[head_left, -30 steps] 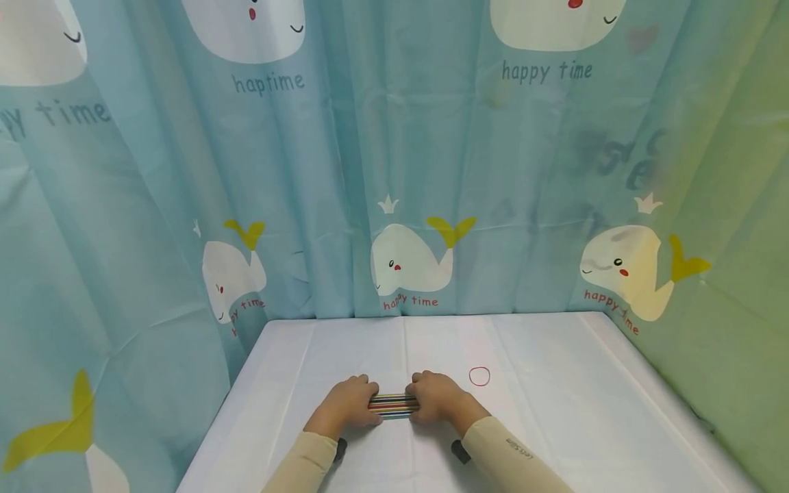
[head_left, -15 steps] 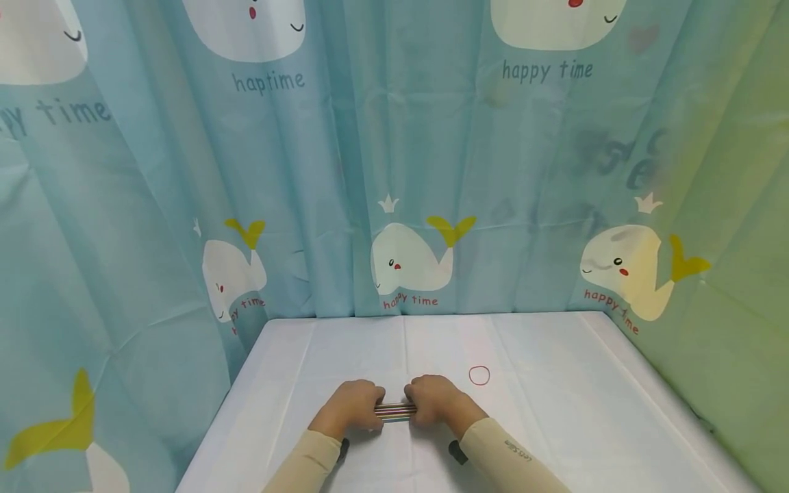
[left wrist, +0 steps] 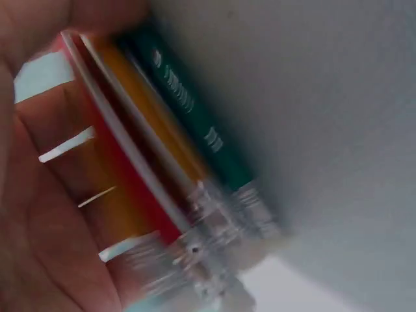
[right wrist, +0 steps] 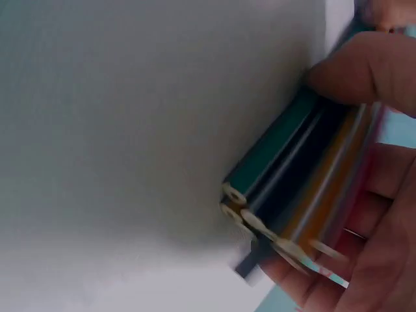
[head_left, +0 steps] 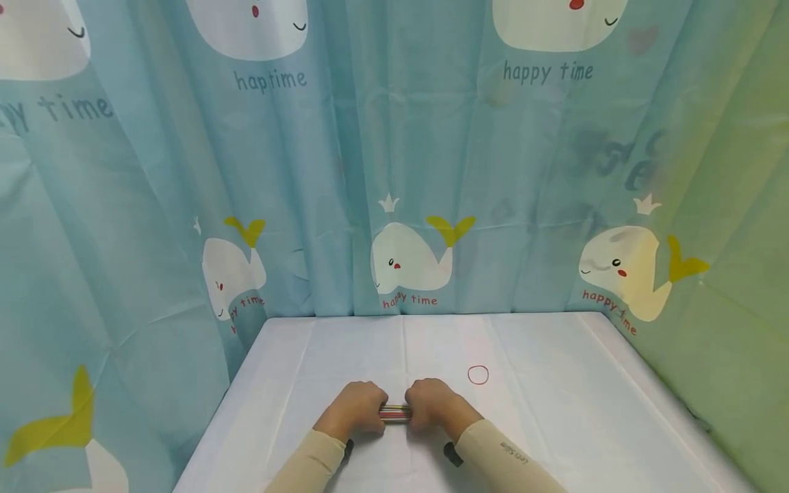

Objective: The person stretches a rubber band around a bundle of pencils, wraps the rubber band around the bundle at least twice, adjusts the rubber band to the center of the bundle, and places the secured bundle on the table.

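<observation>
Bench [head_left: 555, 411]: bundle of pencils [head_left: 394, 412] lying crosswise near the 6 o'clock edge, left hand [head_left: 353, 409] on its 9 o'clock end, right hand [head_left: 434, 405] on its 3 o'clock end. Rubber band [head_left: 477, 374] flat at 2 o'clock of right hand, apart. Curtain [head_left: 394, 171] behind at 12 o'clock.

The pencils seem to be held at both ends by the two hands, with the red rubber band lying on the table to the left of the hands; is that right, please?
Not quite: the band lies to the right of the hands, beyond the right hand, as the head view shows. The rest holds: both that hand and the left hand hold the pencils by the ends, over the table.
</observation>
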A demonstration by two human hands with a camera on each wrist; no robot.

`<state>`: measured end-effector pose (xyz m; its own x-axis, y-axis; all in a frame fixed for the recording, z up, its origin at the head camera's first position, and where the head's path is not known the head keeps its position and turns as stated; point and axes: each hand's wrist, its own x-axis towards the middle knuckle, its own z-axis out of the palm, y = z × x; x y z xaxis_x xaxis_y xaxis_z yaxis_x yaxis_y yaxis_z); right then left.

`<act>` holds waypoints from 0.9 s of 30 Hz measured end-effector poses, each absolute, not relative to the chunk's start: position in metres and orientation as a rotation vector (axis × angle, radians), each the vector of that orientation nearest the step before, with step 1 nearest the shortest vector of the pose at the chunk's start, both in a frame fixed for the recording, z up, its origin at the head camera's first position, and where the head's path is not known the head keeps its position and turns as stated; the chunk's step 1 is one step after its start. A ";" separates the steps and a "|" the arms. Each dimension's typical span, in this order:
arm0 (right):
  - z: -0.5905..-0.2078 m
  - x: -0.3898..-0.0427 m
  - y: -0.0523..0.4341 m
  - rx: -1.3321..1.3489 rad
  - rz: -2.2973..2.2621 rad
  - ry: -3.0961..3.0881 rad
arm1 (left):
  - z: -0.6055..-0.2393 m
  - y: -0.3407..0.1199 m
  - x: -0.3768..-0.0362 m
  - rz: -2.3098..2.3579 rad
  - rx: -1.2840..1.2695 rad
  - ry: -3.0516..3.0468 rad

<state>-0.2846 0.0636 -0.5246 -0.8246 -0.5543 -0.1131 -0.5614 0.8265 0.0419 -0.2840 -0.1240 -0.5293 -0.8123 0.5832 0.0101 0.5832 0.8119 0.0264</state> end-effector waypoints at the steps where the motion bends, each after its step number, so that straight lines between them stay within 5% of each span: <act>1: -0.525 -0.283 0.063 -0.879 0.107 2.896 | -0.531 -0.124 -0.284 -0.022 -0.965 -2.977; 20: -0.534 -0.278 0.056 -0.979 0.161 3.245 | -0.540 -0.123 -0.287 0.121 -0.904 -2.393; 27: -0.525 -0.279 0.058 -0.980 0.200 3.566 | -0.523 -0.113 -0.282 0.147 -0.699 -2.258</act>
